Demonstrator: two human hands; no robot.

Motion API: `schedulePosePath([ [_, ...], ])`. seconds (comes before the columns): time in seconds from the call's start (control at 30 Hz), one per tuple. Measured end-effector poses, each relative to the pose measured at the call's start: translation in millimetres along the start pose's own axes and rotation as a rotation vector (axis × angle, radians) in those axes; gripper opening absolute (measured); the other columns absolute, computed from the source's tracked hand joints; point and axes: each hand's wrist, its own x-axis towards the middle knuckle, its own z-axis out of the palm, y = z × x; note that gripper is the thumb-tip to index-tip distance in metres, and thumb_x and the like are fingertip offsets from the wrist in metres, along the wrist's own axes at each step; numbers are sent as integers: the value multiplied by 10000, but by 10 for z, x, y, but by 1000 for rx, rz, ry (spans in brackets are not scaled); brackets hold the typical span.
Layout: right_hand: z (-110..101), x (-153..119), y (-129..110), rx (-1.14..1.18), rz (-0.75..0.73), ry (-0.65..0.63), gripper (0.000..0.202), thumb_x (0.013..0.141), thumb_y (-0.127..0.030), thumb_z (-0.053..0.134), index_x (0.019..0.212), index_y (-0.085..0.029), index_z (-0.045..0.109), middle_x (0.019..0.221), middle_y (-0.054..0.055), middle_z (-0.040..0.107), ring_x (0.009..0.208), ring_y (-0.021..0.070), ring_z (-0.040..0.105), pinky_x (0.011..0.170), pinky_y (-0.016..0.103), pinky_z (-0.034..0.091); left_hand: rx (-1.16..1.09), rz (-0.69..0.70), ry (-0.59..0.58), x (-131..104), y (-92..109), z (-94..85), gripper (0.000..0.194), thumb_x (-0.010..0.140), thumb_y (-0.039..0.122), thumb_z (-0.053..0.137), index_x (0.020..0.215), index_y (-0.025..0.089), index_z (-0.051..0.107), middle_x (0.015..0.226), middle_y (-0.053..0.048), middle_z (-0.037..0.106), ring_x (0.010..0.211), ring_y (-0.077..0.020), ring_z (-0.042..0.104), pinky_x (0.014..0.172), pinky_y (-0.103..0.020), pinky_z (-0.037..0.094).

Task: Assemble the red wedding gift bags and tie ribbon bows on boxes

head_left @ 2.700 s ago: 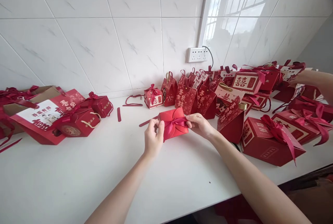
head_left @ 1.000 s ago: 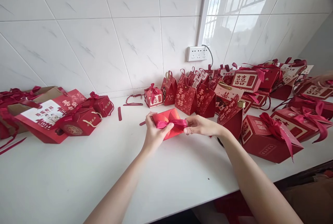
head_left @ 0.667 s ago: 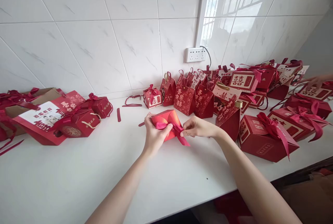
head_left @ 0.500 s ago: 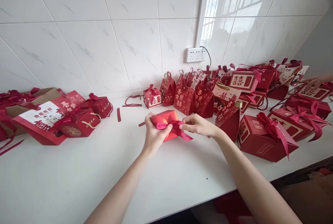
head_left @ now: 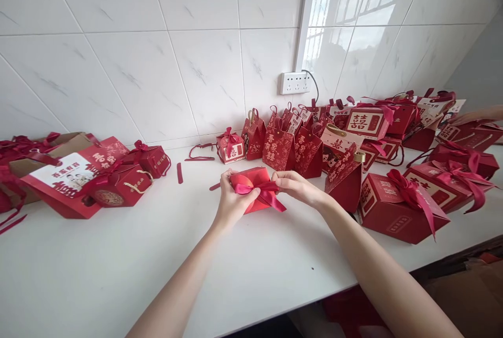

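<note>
A small bright red box (head_left: pixel 257 175) with a dark pink ribbon bow (head_left: pixel 267 194) rests on the white table in front of me. My left hand (head_left: pixel 232 199) is wrapped round the box's left side, its thumb pressing on the bow's left loop. My right hand (head_left: pixel 293 186) pinches the right part of the ribbon between thumb and fingers. One ribbon tail hangs over the box's front. Just behind stands a small red box with a white label (head_left: pixel 231 146).
Red gift bags (head_left: pixel 279 149) and large ribboned boxes (head_left: pixel 403 212) crowd the right side. More red boxes (head_left: pixel 118 186) stand at the left. Loose ribbon pieces (head_left: pixel 179 173) lie behind my left hand. Another person's hand (head_left: pixel 477 115) is at the far right.
My right hand has shifted slightly left on the ribbon, towards the knot. At the far right, the other person's hand has moved back and the box beside it has turned.
</note>
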Motion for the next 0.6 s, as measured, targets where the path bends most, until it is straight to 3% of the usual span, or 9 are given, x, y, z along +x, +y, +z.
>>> schedulePosePath([
  [0.13, 14, 24, 55, -23, 9, 102, 389, 745, -486, 669, 629, -161, 491, 617, -26, 473, 585, 100, 434, 597, 264, 333, -60, -28, -74, -14, -34, -15, 650, 598, 357, 747, 1107, 231, 364, 1024, -47, 557, 936, -194, 584, 851, -347, 458],
  [0.2, 16, 38, 80, 48, 7, 132, 373, 742, -472, 681, 646, -161, 498, 632, -23, 494, 588, 98, 451, 595, 257, 336, -110, -13, -90, -23, -63, -12, 603, 668, 419, 692, 1136, 238, 358, 1056, -56, 561, 964, -191, 583, 878, -354, 453],
  [0.37, 22, 54, 85, 127, -3, 191, 334, 736, -429, 702, 683, -164, 504, 674, -20, 505, 614, 97, 473, 619, 256, 356, -184, 50, 85, -19, -130, 8, 335, 769, 427, 595, 960, 245, 389, 1224, -61, 470, 1053, -164, 530, 885, -319, 452],
  [0.5, 29, 58, 77, 132, 16, 220, 342, 737, -444, 694, 679, -169, 499, 668, -16, 497, 576, 97, 454, 539, 248, 323, -76, 79, 107, 1, -134, -11, 273, 808, 436, 543, 749, 212, 398, 918, -18, 537, 813, -136, 535, 783, -286, 470],
  [0.6, 28, 67, 85, 190, 23, 201, 328, 723, -416, 715, 670, -165, 510, 678, -9, 517, 606, 103, 479, 593, 257, 366, -6, 81, 134, 5, -132, -23, 274, 831, 452, 505, 735, 211, 417, 754, 12, 497, 719, -135, 499, 735, -284, 456],
])
